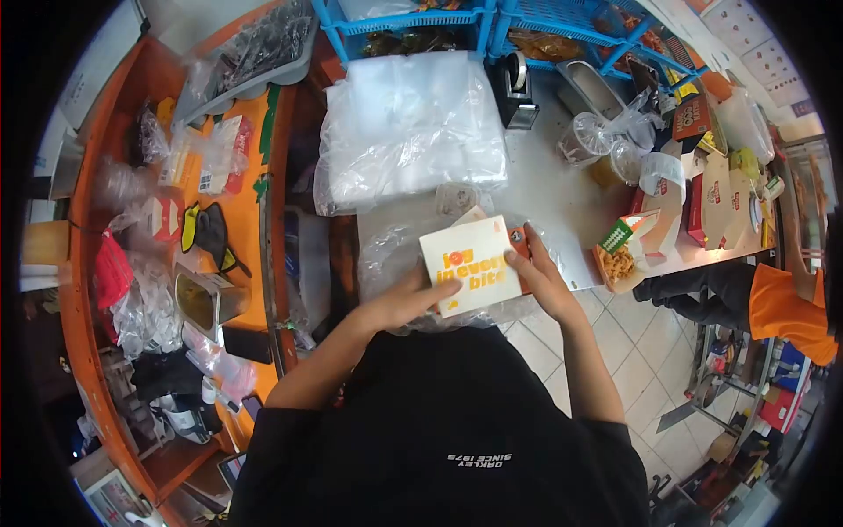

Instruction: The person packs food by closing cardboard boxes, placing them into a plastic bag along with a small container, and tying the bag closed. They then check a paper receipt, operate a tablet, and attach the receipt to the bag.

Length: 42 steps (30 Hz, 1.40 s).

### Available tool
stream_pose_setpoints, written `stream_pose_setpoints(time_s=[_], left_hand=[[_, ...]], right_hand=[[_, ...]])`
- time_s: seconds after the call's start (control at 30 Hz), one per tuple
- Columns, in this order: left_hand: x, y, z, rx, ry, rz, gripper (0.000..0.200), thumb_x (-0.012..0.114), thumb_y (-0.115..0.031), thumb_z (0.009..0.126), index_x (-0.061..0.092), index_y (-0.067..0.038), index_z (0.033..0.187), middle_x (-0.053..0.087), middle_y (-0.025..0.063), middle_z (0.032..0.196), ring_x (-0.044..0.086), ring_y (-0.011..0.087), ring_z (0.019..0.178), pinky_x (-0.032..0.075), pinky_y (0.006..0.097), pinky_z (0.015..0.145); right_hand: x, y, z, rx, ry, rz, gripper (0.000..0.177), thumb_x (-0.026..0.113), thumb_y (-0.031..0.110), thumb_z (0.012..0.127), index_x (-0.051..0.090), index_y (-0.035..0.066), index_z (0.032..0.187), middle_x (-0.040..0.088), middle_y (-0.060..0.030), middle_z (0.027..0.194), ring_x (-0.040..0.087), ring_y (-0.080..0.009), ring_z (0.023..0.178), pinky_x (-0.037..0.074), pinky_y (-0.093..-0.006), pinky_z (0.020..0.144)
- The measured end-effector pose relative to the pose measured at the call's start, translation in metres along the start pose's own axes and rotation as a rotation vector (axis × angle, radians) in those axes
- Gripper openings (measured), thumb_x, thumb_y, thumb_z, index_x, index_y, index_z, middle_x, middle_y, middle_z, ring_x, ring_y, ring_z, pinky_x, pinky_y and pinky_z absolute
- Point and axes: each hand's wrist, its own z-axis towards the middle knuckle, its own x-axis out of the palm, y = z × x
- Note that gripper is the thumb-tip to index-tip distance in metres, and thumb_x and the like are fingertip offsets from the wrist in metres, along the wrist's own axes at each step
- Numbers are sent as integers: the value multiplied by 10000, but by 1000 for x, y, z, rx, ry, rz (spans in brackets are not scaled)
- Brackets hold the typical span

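Observation:
A cream food box with yellow and orange lettering, "joy in every bite", is held in front of my body. My left hand grips its left side, thumb lying on the printed face. On the right, my right hand closes round the box's red-orange side. Under and behind the box spreads a clear plastic bag. Just beyond it sits a small clear lidded tub. The undersides of the box and my other fingertips are hidden.
A stack of clear plastic bags lies ahead, beside a tape dispenser. Blue crates stand behind. To the right are an open carton of fried food, more cartons and a person in an orange top. An orange shelf borders the left.

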Motion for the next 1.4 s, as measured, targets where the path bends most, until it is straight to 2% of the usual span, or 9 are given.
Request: stream_pose_setpoints(time_s=[0.1, 0.2, 0.27, 0.43, 0.67, 0.83, 1.0, 1.23, 1.4], left_hand=[[-11, -72, -26, -452, 170, 853, 540, 568, -364, 892, 450, -19, 1291, 556, 145, 1157, 513, 169, 1076, 420, 315, 920], [-9, -73, -26, -94, -232, 761, 488, 614, -324, 874, 492, -4, 1221, 568, 160, 1078, 550, 190, 984, 455, 314, 826], [2, -50, 0, 746, -517, 1079, 415, 643, -236, 863, 486, 6, 1161, 574, 132, 1042, 578, 178, 908, 480, 313, 753], [28, -26, 12, 436, -264, 507, 420, 691, -224, 832, 457, 0, 1100, 563, 139, 993, 591, 214, 916, 498, 341, 755], [45, -10, 12, 483, -429, 537, 450, 689, -270, 815, 457, 22, 1066, 535, 186, 991, 552, 287, 927, 450, 366, 802], [28, -34, -22, 723, -721, 745, 297, 705, -203, 764, 576, -16, 956, 475, 220, 1169, 459, 354, 1101, 354, 426, 949], [15, -12, -43, 457, -912, 1169, 185, 701, -122, 720, 694, -71, 897, 216, 254, 1458, 236, 439, 1329, 188, 484, 1087], [-42, 20, -29, 332, -557, 806, 527, 602, -17, 680, 557, -24, 1205, 110, 262, 1492, 285, 412, 1335, 321, 381, 1059], [-65, 18, -37, 291, -370, 903, 765, 578, -21, 679, 304, -3, 1393, 156, 243, 1487, 291, 386, 1337, 318, 380, 1067]], right_hand=[[-37, 10, -2, 13, -120, -8, 473, 492, 352, 922, 511, -16, 1220, 628, -178, 1049, 589, -278, 990, 452, -360, 849], [-38, -59, 34, -407, -616, -576, 303, 570, 265, 867, 600, -31, 919, 636, -147, 736, 595, -213, 663, 455, -350, 643], [-29, -73, 45, -238, -441, -536, 255, 589, 228, 844, 592, -26, 859, 605, -118, 682, 562, -186, 633, 439, -329, 619], [-24, -17, 20, -362, -491, 123, 157, 637, 86, 731, 517, -10, 695, 489, -8, 596, 457, -88, 613, 386, -253, 583], [-82, 25, 22, -415, -618, -121, 356, 665, 151, 706, 565, -24, 1000, 576, -146, 995, 528, -224, 914, 416, -335, 815], [-130, 21, 152, -65, -880, -972, 845, 676, 500, 682, 448, -55, 1276, 461, -257, 1290, 345, -423, 1235, 243, -521, 1024], [-127, 30, 188, 178, -731, -1083, 1059, 660, 601, 604, 314, -39, 1373, 533, -242, 1240, 371, -409, 1240, 199, -503, 1048], [-77, 91, 115, -443, -635, -800, 745, 801, 300, 537, 459, -18, 1117, 623, -172, 1032, 590, -300, 1003, 457, -429, 821], [12, 177, 27, -351, 407, -287, 787, 818, 296, 543, 476, -30, 1173, 573, -222, 1123, 592, -275, 1027, 488, -359, 819]])
